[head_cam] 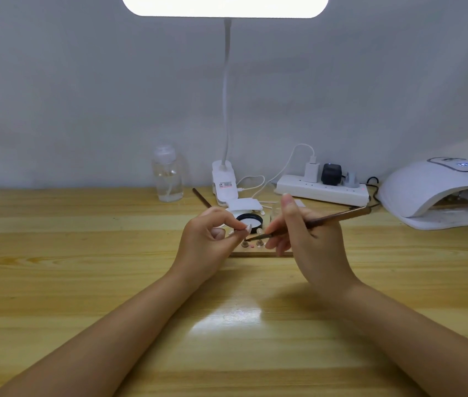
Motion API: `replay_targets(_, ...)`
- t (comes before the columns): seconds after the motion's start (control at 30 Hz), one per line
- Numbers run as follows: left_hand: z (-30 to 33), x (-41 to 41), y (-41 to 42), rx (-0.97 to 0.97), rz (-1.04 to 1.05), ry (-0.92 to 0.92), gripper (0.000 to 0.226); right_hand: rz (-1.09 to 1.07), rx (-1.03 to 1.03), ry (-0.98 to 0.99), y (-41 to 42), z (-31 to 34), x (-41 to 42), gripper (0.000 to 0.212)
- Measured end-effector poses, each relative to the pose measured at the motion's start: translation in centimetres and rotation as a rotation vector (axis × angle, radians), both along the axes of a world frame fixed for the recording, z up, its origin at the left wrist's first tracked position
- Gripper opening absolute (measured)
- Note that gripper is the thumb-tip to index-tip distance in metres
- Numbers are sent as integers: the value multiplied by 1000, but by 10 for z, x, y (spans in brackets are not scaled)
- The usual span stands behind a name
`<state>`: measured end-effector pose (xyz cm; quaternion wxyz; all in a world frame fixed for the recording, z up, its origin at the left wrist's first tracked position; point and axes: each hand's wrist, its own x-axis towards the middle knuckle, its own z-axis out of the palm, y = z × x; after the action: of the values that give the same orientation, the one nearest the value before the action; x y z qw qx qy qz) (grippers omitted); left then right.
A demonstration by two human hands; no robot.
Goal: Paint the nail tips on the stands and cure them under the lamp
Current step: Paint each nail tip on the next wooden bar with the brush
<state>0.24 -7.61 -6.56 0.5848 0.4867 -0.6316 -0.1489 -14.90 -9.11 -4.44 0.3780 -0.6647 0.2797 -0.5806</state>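
My left hand (208, 239) pinches a pale nail tip (247, 228) on its small stand, just above a thin board (258, 254) on the wooden table. My right hand (303, 239) grips a brown-handled brush (338, 215); its tip points left and meets the nail tip's stand. Another nail tip on a stand (260, 236) stands on the board between my hands. Beside it lies a small pink dab (252, 247). A black-rimmed open jar (251, 220) sits right behind the stands. The white curing lamp (439, 190) stands at the far right with its display lit.
A white clip desk lamp (225, 179) rises behind the jar, its lit head overhead. A clear pump bottle (167, 176) stands at the back left. A power strip (323, 191) with plugs lies against the wall. A second brush (201, 197) lies behind my left hand.
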Motion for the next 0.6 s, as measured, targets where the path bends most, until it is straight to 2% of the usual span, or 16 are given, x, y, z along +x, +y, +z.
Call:
replay_targets(0.13, -1, 0, 1, -10, 3, 11, 29, -48, -52, -12, -1, 2, 1, 40)
replay_targets(0.3, -1, 0, 1, -2, 7, 21, 24, -22, -14, -5, 1, 3, 1, 46)
replay_targets(0.43, -1, -1, -1, -12, 22, 25, 26, -35, -16, -3, 0, 3, 1, 42)
replay_targets(0.6, -2, 0, 0, -20, 32, 32, 26, 8, 29, -48, 1, 4, 0, 51)
